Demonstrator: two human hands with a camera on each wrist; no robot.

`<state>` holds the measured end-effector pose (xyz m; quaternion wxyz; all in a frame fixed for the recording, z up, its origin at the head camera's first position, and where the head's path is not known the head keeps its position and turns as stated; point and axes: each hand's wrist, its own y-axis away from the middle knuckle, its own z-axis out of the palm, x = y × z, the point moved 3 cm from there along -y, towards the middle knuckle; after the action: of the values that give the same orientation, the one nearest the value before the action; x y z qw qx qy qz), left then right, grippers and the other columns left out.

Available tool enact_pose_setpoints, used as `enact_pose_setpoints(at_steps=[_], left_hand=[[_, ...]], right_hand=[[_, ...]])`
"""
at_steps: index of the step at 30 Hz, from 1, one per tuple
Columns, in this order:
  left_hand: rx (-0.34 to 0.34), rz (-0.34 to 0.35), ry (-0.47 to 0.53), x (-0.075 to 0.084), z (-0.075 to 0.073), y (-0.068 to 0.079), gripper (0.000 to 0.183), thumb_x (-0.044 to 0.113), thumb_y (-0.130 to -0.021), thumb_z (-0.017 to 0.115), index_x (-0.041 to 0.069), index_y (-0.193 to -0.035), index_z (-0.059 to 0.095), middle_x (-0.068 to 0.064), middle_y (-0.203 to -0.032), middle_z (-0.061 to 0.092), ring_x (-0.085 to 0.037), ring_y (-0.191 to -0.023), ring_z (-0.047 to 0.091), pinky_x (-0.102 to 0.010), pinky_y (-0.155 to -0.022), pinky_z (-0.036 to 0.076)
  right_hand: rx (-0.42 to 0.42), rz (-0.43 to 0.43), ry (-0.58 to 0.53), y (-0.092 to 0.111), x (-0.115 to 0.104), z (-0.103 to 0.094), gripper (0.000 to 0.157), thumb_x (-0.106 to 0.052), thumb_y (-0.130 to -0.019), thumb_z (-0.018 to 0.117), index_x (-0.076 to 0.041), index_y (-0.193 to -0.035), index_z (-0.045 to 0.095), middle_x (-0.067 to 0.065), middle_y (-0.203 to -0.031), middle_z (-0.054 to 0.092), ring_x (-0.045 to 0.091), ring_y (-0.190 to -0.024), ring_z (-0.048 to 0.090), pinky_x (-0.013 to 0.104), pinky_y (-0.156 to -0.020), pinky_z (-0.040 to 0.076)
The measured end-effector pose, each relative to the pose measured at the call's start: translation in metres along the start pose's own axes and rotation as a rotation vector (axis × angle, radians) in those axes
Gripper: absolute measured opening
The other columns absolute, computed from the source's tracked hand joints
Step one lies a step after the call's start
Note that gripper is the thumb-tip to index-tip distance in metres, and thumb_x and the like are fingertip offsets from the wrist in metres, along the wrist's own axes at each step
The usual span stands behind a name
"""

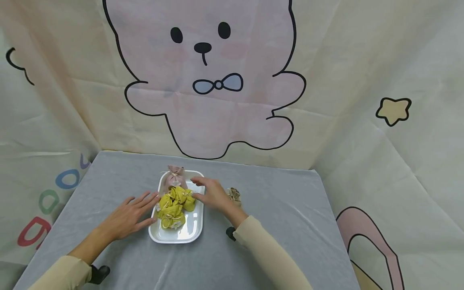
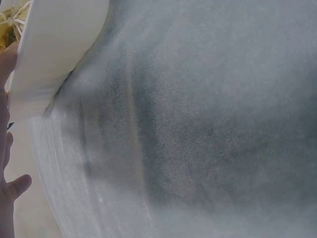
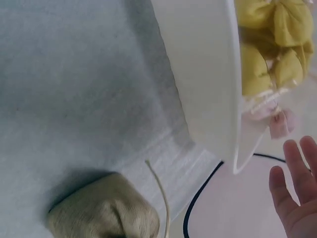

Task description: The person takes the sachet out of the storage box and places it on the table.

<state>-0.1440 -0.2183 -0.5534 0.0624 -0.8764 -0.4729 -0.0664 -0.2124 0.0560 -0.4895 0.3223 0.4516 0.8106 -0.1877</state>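
Observation:
A white tray [image 1: 193, 227] holds several yellow drawstring pouches [image 1: 171, 211] bunched together, with a pink pouch [image 1: 175, 177] behind them at the far left corner. My left hand [image 1: 127, 217] lies along the tray's left side, fingers extended, its fingertips at the rim. Over the tray's right side hovers my right hand [image 1: 212, 194], thumb and fingers apart; in the right wrist view its fingers [image 3: 297, 166] show nothing between them. Just right of the tray, partly hidden behind the right hand and wrist, is a brown pouch [image 3: 106, 210] on the cloth.
A grey cloth [image 1: 275, 217] covers the table. Behind it hangs a pale curtain [image 1: 344, 52] printed with a pink bear. Dark wrist-worn pieces [image 1: 99, 274] show at both sleeves.

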Motion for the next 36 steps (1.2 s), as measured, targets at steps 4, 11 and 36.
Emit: enact_pose_setpoints(at_steps=[4, 11, 36], left_hand=[[-0.009, -0.007, 0.0, -0.001, -0.001, 0.0, 0.072, 0.05, -0.094, 0.062, 0.011, -0.152, 0.043, -0.01, -0.156, 0.04, -0.036, -0.14, 0.04, -0.064, -0.101, 0.038], [-0.018, -0.007, 0.0, 0.002, 0.001, -0.001, 0.072, 0.051, -0.095, 0.061, 0.011, -0.152, 0.043, -0.01, -0.157, 0.04, -0.035, -0.141, 0.039, -0.063, -0.102, 0.038], [-0.002, 0.004, -0.003, 0.0, 0.0, -0.001, 0.072, 0.05, -0.095, 0.062, 0.009, -0.151, 0.043, -0.011, -0.156, 0.04, -0.035, -0.14, 0.041, -0.062, -0.1, 0.04]], right_hand=[[-0.063, 0.014, 0.074, -0.006, -0.002, 0.012, 0.05, -0.015, -0.091, 0.074, -0.011, -0.139, 0.059, 0.002, -0.139, 0.06, 0.019, -0.125, 0.058, 0.033, -0.103, 0.045], [-0.112, 0.054, 0.092, -0.01, 0.001, 0.024, 0.053, -0.013, -0.091, 0.073, -0.012, -0.141, 0.056, 0.002, -0.141, 0.058, 0.02, -0.127, 0.056, 0.034, -0.105, 0.044], [-0.198, 0.006, 0.233, -0.025, -0.006, 0.046, 0.052, -0.015, -0.09, 0.074, -0.014, -0.139, 0.058, 0.002, -0.132, 0.064, 0.017, -0.122, 0.059, 0.029, -0.104, 0.043]])
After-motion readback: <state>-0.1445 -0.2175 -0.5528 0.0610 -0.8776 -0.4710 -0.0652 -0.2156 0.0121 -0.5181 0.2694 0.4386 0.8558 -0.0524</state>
